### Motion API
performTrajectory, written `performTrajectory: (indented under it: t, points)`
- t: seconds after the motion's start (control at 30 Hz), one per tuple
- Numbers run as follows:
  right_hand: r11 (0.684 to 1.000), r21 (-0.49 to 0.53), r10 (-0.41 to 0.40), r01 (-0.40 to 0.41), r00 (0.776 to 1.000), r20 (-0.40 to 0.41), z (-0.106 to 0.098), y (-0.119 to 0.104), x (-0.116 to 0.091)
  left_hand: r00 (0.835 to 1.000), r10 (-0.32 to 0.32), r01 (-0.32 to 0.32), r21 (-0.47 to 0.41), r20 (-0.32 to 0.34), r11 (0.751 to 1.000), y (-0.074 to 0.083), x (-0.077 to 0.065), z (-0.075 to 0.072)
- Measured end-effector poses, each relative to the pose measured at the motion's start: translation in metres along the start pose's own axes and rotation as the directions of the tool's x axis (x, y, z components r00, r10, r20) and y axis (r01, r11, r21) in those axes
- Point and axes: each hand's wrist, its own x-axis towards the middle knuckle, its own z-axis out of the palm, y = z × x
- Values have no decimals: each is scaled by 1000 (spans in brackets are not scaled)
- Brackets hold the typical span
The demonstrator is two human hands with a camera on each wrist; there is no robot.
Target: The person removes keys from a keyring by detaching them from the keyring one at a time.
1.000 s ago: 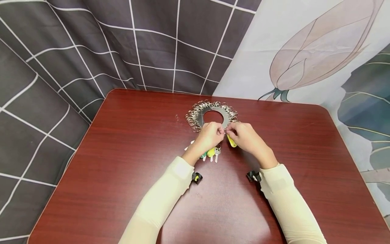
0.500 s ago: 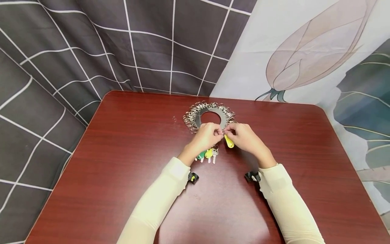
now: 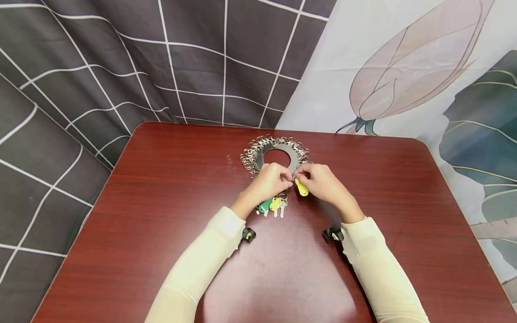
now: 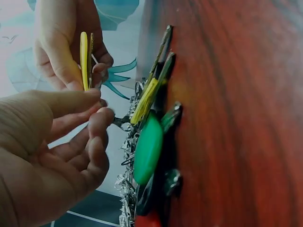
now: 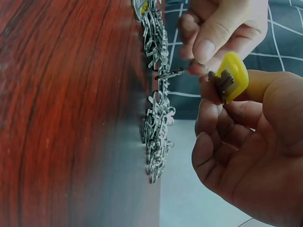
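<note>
My right hand [image 3: 323,180] pinches a yellow key tag [image 3: 301,187] at its top, just off the near edge of a flat grey ring [image 3: 260,158]. A key [image 5: 225,82] hangs alongside that tag in the right wrist view. Thumb and fingertips of my left hand [image 3: 272,179] meet close to the right fingertips and pinch a small metal clasp [image 5: 170,74] reaching out from the ring. Fingers hide where clasp and tag come together, so I cannot tell whether they are joined. Many metal clasps with split rings [image 3: 249,160] fringe the grey ring.
Below my left hand lie a green key tag [image 3: 265,206], another yellow key tag [image 3: 275,204] and several keys [image 3: 282,210]. In the left wrist view a red piece [image 4: 149,221] shows at the bottom. Curtains [image 3: 194,63] hang behind the brown table [image 3: 181,157].
The head view has shifted slightly, so everything sits a little further left. Both hands stay at the ring's near edge, and small finger motions show around the clasp and yellow key tag.
</note>
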Motion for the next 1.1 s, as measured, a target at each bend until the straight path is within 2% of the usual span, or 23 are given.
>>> performTrajectory:
  t: [0.07,0.13,0.23,0.3,0.47,0.57,0.63,0.7,0.73,0.83,1.1]
  points:
    - [1000,14,2,-2,1000,-1,0,0,0,999,-43,44,-48,15,998,-1,1,-2]
    - [1000,23,3,-3,1000,1,0,0,0,993,-113,117,-123,42,985,-2,3,-4]
    - [1000,29,5,-5,1000,6,-1,0,-1,971,-213,234,-269,106,934,-3,6,-6]
    - [999,32,3,-3,1000,9,-2,0,-1,947,-276,318,-366,162,875,-5,9,-6]
    - [998,62,-14,12,1000,27,-3,-3,-1,886,-368,463,-538,281,704,-9,15,-7]
    - [997,76,-33,30,999,33,-3,-3,0,853,-385,522,-606,353,600,-11,18,-8]
    - [996,78,-44,41,999,33,-3,-3,0,833,-388,552,-636,394,540,-13,19,-9]
    - [996,79,-52,49,998,32,-3,-2,-1,817,-390,575,-655,426,490,-13,20,-9]
    - [995,80,-55,53,998,32,-3,-2,-1,810,-389,584,-660,438,473,-14,21,-9]
    - [994,83,-67,65,997,31,-2,-1,-1,802,-386,596,-662,456,455,-13,21,-10]
    - [995,83,-64,61,997,38,-3,0,-2,807,-365,591,-648,464,480,-13,23,-10]
